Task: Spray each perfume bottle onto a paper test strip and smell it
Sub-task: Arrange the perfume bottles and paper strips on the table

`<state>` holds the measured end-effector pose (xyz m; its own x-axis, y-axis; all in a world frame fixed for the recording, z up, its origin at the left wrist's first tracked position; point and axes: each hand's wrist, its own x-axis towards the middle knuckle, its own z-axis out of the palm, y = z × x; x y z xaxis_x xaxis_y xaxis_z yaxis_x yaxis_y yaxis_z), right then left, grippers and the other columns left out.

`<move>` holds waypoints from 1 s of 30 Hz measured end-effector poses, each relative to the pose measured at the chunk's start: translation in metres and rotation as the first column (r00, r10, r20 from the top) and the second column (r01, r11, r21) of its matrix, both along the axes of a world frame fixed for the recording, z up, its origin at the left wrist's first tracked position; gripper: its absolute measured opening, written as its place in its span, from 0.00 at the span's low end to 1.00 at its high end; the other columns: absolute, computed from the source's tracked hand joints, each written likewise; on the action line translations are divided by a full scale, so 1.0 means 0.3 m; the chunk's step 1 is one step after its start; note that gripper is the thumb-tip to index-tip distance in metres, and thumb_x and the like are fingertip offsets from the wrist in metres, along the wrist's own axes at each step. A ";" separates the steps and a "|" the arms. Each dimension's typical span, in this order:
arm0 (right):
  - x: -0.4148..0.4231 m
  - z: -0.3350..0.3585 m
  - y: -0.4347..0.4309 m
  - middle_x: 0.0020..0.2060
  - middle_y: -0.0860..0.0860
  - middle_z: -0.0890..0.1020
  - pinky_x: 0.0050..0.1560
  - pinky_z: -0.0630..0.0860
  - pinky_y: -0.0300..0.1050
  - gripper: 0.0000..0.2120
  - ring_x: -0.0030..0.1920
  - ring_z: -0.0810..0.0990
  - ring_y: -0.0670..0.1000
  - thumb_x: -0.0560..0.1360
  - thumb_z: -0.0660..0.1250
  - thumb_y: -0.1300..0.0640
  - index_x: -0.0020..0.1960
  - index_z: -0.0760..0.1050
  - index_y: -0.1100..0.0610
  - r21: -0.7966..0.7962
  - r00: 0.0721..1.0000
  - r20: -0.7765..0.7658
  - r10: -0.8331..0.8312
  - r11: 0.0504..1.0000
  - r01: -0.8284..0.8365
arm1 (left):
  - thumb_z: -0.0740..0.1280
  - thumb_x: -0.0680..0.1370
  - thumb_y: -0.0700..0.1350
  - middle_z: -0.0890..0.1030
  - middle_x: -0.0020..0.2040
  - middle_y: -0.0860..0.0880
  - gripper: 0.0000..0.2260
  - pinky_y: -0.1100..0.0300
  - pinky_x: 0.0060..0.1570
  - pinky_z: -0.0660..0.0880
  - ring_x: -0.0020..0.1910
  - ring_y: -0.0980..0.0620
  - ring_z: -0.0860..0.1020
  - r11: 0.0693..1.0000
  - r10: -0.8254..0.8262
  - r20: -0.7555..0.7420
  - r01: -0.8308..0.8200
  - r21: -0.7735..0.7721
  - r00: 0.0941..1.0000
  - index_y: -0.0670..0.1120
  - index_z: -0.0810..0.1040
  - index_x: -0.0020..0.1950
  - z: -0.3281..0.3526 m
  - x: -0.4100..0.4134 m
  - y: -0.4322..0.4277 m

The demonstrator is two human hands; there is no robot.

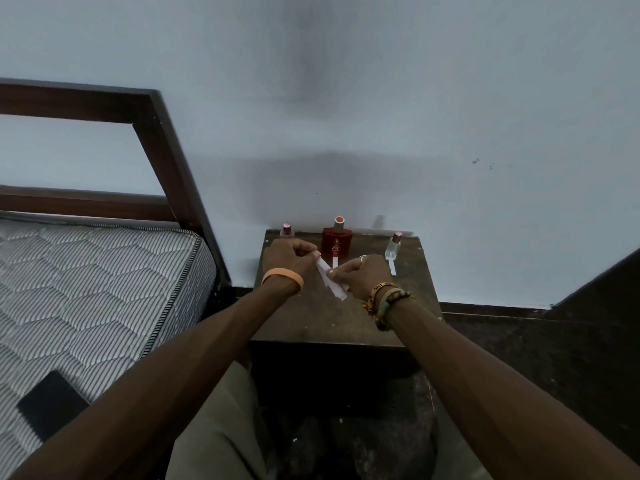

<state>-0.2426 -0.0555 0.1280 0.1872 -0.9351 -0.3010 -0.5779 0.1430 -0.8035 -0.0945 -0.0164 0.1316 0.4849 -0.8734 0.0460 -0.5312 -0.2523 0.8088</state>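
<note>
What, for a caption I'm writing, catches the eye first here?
The left hand and right hand pinch paper strips above the middle of a small dark table. Behind them a red bottle stands at the back edge, between two small bottles. A mattress fills the left.

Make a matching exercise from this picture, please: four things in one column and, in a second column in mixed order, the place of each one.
Things
1. red bottle
2. clear bottle
3. white paper
4. orange wristband

Places
A. around the left wrist
B. at the right end of the row by the wall
C. pinched between the left hand and the right hand
D. in the middle of the row by the wall

Pairs: 1-D, 2-B, 3-C, 4-A
</note>
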 end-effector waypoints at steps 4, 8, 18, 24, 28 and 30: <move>-0.007 0.032 -0.005 0.40 0.53 0.81 0.42 0.80 0.45 0.14 0.38 0.79 0.49 0.72 0.72 0.51 0.52 0.81 0.60 0.193 0.995 -0.037 0.089 0.978 -0.080 | 0.73 0.72 0.45 0.84 0.48 0.47 0.09 0.61 0.53 0.75 0.43 0.55 0.78 1.000 -0.018 -0.015 0.019 0.025 1.000 0.44 0.84 0.51 -0.007 -0.002 0.009; -0.018 0.063 0.003 0.39 0.54 0.80 0.45 0.79 0.47 0.14 0.38 0.77 0.50 0.75 0.69 0.51 0.50 0.80 0.62 0.307 0.989 -0.046 0.140 0.944 -0.119 | 0.72 0.73 0.45 0.85 0.48 0.47 0.09 0.62 0.53 0.74 0.43 0.56 0.77 1.000 -0.011 -0.014 0.011 0.015 1.000 0.45 0.84 0.51 -0.011 -0.010 0.015; -0.040 0.048 0.007 0.34 0.50 0.76 0.38 0.73 0.42 0.15 0.31 0.72 0.46 0.81 0.59 0.50 0.44 0.77 0.57 0.523 0.984 0.143 0.108 0.836 -0.168 | 0.73 0.72 0.45 0.85 0.46 0.48 0.08 0.59 0.54 0.76 0.45 0.54 0.80 0.997 -0.064 -0.070 0.066 0.026 0.995 0.45 0.84 0.49 -0.060 -0.003 0.019; -0.042 0.036 -0.031 0.30 0.50 0.75 0.31 0.71 0.39 0.13 0.28 0.72 0.47 0.79 0.60 0.53 0.38 0.76 0.55 0.603 0.933 0.354 -0.059 0.778 -0.179 | 0.75 0.70 0.41 0.84 0.40 0.45 0.06 0.60 0.40 0.81 0.37 0.51 0.82 0.984 -0.129 -0.298 0.160 0.080 0.946 0.42 0.84 0.46 -0.091 0.004 0.012; -0.038 0.022 -0.030 0.32 0.52 0.77 0.32 0.73 0.41 0.11 0.28 0.74 0.48 0.76 0.63 0.55 0.38 0.77 0.57 0.576 0.962 0.272 -0.006 0.802 -0.158 | 0.74 0.70 0.40 0.83 0.38 0.48 0.06 0.64 0.37 0.80 0.36 0.53 0.82 0.987 -0.115 -0.327 0.144 0.067 0.938 0.42 0.84 0.46 -0.095 0.007 0.005; -0.040 0.014 -0.024 0.33 0.53 0.79 0.34 0.75 0.43 0.11 0.30 0.76 0.49 0.78 0.62 0.55 0.42 0.78 0.58 0.573 0.973 0.230 0.017 0.806 -0.149 | 0.75 0.70 0.39 0.84 0.39 0.45 0.07 0.62 0.38 0.81 0.37 0.51 0.83 0.990 -0.098 -0.379 0.127 0.052 0.920 0.41 0.83 0.47 -0.098 0.009 0.004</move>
